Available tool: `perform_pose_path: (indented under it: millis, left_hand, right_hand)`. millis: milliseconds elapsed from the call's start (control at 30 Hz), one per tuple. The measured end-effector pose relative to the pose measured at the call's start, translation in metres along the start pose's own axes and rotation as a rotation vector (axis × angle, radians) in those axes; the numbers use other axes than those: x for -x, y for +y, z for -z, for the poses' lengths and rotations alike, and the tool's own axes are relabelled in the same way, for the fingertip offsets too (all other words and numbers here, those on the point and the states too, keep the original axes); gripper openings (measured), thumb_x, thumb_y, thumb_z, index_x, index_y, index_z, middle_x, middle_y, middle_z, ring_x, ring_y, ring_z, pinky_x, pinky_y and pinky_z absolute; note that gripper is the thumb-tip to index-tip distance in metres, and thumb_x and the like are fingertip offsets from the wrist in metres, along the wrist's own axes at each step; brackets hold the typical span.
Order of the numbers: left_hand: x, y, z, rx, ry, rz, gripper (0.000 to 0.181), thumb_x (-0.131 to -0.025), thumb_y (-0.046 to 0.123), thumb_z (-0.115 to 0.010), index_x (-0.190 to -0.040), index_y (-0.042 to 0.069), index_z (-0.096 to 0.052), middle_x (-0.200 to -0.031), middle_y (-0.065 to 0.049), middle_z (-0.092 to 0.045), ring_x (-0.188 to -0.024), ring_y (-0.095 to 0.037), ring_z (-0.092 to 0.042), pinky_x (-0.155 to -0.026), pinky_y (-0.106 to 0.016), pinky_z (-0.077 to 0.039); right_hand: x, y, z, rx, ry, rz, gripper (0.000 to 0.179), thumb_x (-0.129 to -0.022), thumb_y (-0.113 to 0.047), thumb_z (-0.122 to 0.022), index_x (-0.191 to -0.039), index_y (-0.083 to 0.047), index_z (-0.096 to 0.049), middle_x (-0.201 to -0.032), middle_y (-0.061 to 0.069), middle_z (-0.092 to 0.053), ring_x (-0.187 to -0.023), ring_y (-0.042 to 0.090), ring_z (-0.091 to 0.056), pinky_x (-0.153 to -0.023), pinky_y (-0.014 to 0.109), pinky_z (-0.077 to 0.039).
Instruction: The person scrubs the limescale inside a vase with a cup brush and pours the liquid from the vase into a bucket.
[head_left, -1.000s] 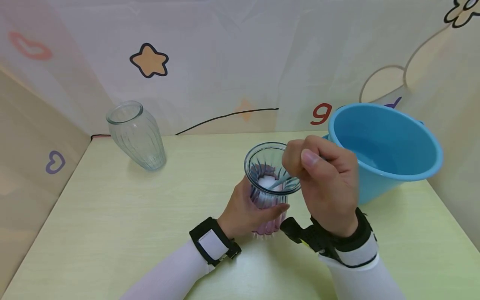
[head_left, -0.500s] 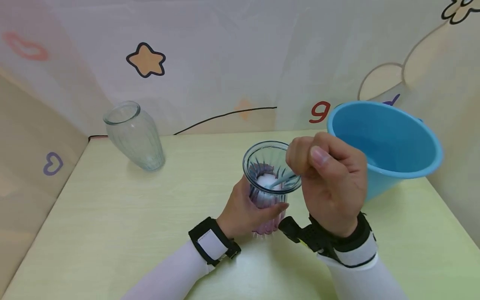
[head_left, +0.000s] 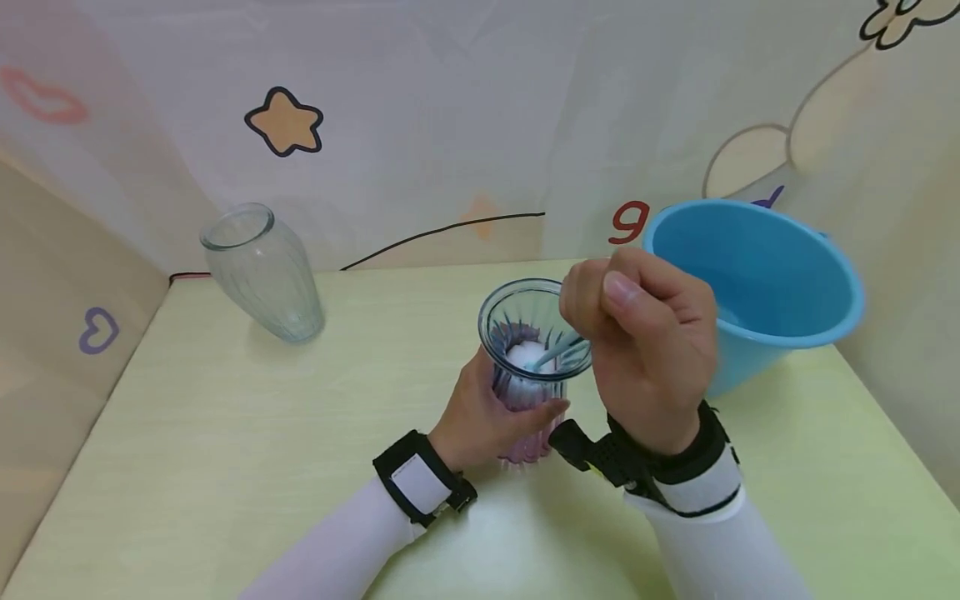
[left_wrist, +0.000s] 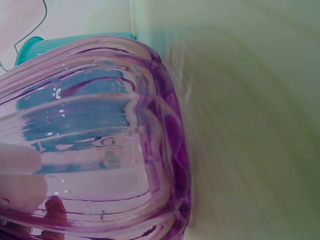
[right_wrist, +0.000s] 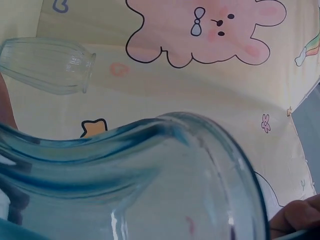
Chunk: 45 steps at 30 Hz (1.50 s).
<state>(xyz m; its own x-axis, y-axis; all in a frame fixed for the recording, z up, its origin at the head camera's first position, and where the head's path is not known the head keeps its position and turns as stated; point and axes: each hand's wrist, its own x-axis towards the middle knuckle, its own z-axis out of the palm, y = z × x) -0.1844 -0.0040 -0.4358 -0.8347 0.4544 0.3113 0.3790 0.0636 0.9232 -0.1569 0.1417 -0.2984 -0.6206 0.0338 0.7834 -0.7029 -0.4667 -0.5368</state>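
Observation:
In the head view a clear glass vase, blue at the rim and purple at the foot, stands in my left hand (head_left: 487,417), which wraps round its lower side. My right hand (head_left: 645,350) is curled above the rim's right side, gripping the light blue handle (head_left: 558,353) of a sponge brush. The brush's white head (head_left: 528,358) sits down inside the vase. Close up, the left wrist view shows the vase's purple ribbed foot (left_wrist: 172,140) near the tabletop. The vase's blue rim (right_wrist: 220,145) fills the right wrist view, with my right fingers (right_wrist: 300,217) at the corner.
A second clear glass vase (head_left: 266,279) stands at the back left of the pale table (head_left: 225,467). On the right, behind my right hand, is a light blue bucket (head_left: 757,321). A printed cloth backdrop (head_left: 420,117) rises along the table's rear edge.
My right hand has shifted slightly right, then back left and a little up, relative to the vase rim. The left hand keeps its hold. The whole head view has drifted slightly.

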Motion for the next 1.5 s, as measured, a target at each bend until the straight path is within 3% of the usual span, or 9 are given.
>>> perform_pose_path:
  millis: [267,567,1033,1500]
  left_hand:
    - [0.002,0.002,0.001,0.016,-0.006,0.069,0.080,-0.083,0.019,-0.087,-0.145,0.023,-0.038,-0.134,0.001,-0.060,-0.120,-0.018,-0.061,-0.102,-0.039,-0.054]
    - [0.004,0.000,0.001,-0.010,0.017,0.060,0.076,-0.082,0.010,-0.084,-0.144,0.013,-0.040,-0.133,-0.008,-0.061,-0.118,-0.023,-0.061,-0.105,-0.046,-0.053]
    - [0.002,-0.002,0.002,-0.010,0.005,0.035,0.083,-0.080,0.018,-0.085,-0.148,0.017,-0.037,-0.138,-0.006,-0.062,-0.126,-0.022,-0.060,-0.113,-0.049,-0.048]
    - [0.001,-0.001,0.001,-0.030,-0.003,0.034,0.087,-0.079,0.016,-0.087,-0.149,0.016,-0.036,-0.139,-0.007,-0.061,-0.125,-0.022,-0.061,-0.111,-0.047,-0.051]
  right_hand:
    - [-0.019,-0.007,-0.011,0.036,-0.023,-0.032,0.041,-0.097,-0.006,-0.046,-0.060,-0.004,-0.028,-0.057,0.005,-0.027,-0.050,0.017,-0.029,-0.046,0.029,-0.022]
    - [-0.034,-0.018,-0.023,0.033,-0.024,-0.020,0.041,-0.094,-0.002,-0.042,-0.057,-0.006,-0.025,-0.054,0.002,-0.023,-0.044,0.012,-0.024,-0.041,0.025,-0.017]
    - [-0.048,-0.027,-0.041,0.099,-0.031,0.032,0.040,-0.091,-0.002,-0.043,-0.055,-0.005,-0.025,-0.052,0.001,-0.025,-0.042,0.010,-0.025,-0.040,0.024,-0.017]
    - [-0.050,-0.025,-0.035,0.041,-0.037,0.074,0.044,-0.091,-0.001,-0.045,-0.053,-0.004,-0.024,-0.050,0.001,-0.024,-0.040,0.010,-0.026,-0.039,0.024,-0.019]
